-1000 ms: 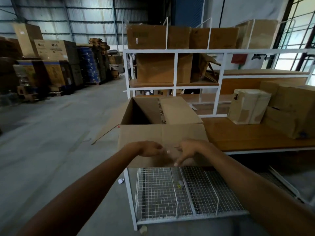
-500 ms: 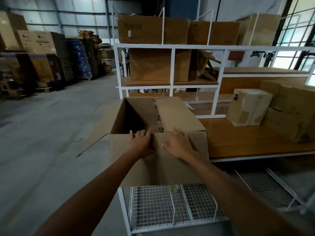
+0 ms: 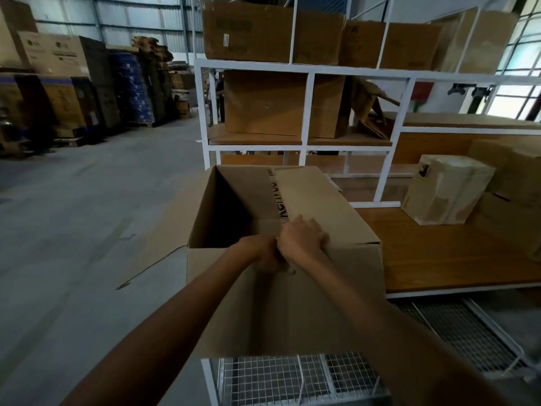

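A large open cardboard box [image 3: 287, 312] stands on the left end of a wooden table [image 3: 456, 259]. Its right flap [image 3: 328, 212], with a strip of printed tape, is folded down over the opening. The left flap [image 3: 164, 244] hangs out to the left, and the near flap hangs down the front. My left hand [image 3: 260, 256] is at the near rim, its fingers curled on the fold of the near flap. Touching it, my right hand [image 3: 304, 238] rests on the folded right flap with its fingers spread. The box's inside is dark.
A small taped box [image 3: 445, 189] and bigger cartons [image 3: 515, 183] sit on the table at right. Behind stands a white shelf frame [image 3: 310, 74] holding cartons. A wire-mesh rack [image 3: 292, 382] lies below the table. At left is concrete floor [image 3: 73, 230], with stacked cartons [image 3: 67, 83] beyond.
Both hands rose from the hanging front flap to the box's near rim. My left hand went from flat to curled, the right slid onto the right flap. The view moved closer.
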Demonstrator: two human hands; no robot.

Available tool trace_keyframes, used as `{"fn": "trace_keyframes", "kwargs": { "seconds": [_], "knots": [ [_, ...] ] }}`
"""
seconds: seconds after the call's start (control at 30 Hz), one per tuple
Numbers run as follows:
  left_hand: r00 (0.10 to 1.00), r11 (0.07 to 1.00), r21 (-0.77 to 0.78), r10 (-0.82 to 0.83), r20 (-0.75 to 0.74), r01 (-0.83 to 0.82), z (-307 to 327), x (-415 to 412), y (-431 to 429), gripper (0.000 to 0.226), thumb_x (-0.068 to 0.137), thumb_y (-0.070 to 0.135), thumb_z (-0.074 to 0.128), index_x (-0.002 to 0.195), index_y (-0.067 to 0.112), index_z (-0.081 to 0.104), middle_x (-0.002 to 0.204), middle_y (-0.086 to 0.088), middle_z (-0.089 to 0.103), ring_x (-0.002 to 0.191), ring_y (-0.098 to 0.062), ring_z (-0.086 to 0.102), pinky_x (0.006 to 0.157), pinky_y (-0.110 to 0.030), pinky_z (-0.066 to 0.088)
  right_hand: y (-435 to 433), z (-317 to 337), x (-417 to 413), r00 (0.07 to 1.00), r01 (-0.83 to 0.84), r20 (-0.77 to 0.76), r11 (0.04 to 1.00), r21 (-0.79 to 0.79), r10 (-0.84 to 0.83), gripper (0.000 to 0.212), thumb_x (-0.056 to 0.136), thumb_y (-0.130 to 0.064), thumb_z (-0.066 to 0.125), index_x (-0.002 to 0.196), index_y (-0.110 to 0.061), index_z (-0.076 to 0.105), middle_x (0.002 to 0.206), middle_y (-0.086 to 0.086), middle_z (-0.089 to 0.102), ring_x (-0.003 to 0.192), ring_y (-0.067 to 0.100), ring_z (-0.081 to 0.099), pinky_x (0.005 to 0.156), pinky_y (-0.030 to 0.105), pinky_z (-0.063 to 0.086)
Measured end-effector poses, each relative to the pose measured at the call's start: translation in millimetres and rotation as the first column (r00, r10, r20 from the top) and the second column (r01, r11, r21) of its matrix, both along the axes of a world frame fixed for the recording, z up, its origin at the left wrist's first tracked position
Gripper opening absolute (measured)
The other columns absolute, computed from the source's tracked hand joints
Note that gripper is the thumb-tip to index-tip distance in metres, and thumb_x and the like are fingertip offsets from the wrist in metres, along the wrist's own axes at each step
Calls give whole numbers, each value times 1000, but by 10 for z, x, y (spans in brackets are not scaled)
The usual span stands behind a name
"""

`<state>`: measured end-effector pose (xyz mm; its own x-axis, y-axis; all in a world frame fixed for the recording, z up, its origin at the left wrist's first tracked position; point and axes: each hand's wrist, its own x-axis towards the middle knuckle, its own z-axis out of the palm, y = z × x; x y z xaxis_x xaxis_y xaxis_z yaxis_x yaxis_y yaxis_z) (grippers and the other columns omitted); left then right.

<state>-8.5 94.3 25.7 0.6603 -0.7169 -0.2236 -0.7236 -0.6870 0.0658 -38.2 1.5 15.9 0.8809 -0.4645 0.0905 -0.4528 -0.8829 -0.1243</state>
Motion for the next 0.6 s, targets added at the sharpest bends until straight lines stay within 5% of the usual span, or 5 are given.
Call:
{"fn": "trace_keyframes", "kwargs": {
  "seconds": [0.17,0.3,0.47,0.6],
  "knots": [
    [995,950,-312,-53,-89,22,67,100,-183,41,97,12,59,136,-2,53,141,-18,53,131,-29,49,92,-18,33,-98,296,23,979,-41,195,993,-107,61,20,98,-12,47,108,-10,64,111,12,62,106,33,58,80,41,46],
    [982,818,-575,-104,-158,-6,98,111,-566,53,89,48,55,117,5,67,121,-13,67,111,-26,62,91,-34,49,-396,756,-62,896,-48,437,994,-95,85,13,98,-12,48,97,-10,61,91,3,61,86,20,60,72,33,45],
    [980,897,-436,-141,-140,67,106,-177,-1373,59,92,56,55,130,11,57,125,-7,63,108,-22,62,91,-34,49,-1153,1197,-219,772,14,634,995,-99,52,19,95,-11,58,113,-15,64,95,3,67,84,18,65,68,30,52],
    [979,952,-291,-143,-146,96,22,-417,-1903,57,89,58,59,122,12,64,123,-7,65,109,-27,62,88,-35,48,-1760,1281,-357,753,51,654,984,-171,75,24,91,-14,63,114,-12,65,120,9,62,109,27,58,88,42,52]
  ]
}}
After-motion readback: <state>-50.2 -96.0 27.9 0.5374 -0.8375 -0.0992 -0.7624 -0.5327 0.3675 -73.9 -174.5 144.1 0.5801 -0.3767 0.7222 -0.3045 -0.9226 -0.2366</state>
